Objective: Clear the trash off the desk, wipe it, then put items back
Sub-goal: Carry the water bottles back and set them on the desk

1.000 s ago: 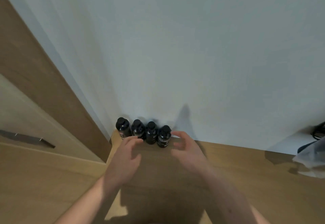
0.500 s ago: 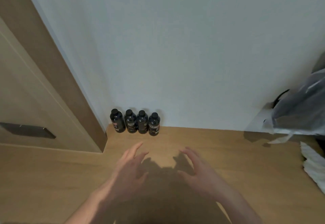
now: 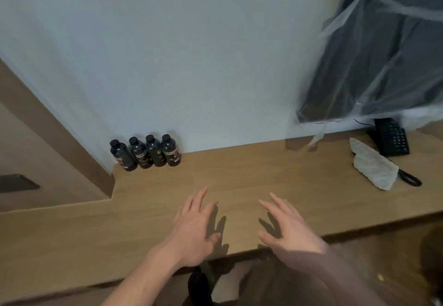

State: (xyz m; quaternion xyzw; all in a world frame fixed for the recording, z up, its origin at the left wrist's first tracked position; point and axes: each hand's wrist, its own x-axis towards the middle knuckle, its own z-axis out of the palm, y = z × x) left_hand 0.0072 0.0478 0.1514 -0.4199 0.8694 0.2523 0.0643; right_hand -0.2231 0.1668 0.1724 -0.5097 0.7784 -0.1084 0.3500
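1. The left hand (image 3: 195, 232) was held above the near edge of the wooden desk (image 3: 251, 176), palm down, with the fingers spread wide and nothing gripped.
2. The right hand (image 3: 288, 230) was held beside it, a little apart, likewise palm down, fingers splayed and empty.
3. Shadows of both hands were cast on the desk surface between and under them.
4. Four dark bottles (image 3: 146, 152) with black caps were lined up side by side at the far left corner of the desk, against the pale wall (image 3: 179, 53), well apart from both hands.
5. A crumpled white cloth (image 3: 372, 165) was laid on the right part of the desk, well away from the right hand.
6. A black looped handle (image 3: 408, 178) was seen sticking out from under the right end of the cloth; what it belonged to could not be told.
7. A black telephone (image 3: 392, 139) with a keypad was placed just behind the cloth, near the wall.
8. A dark screen (image 3: 374, 65) wrapped in clear plastic film was seen above the telephone, at the upper right.
9. A brown wooden panel (image 3: 48, 123) was seen running along the left of the wall.
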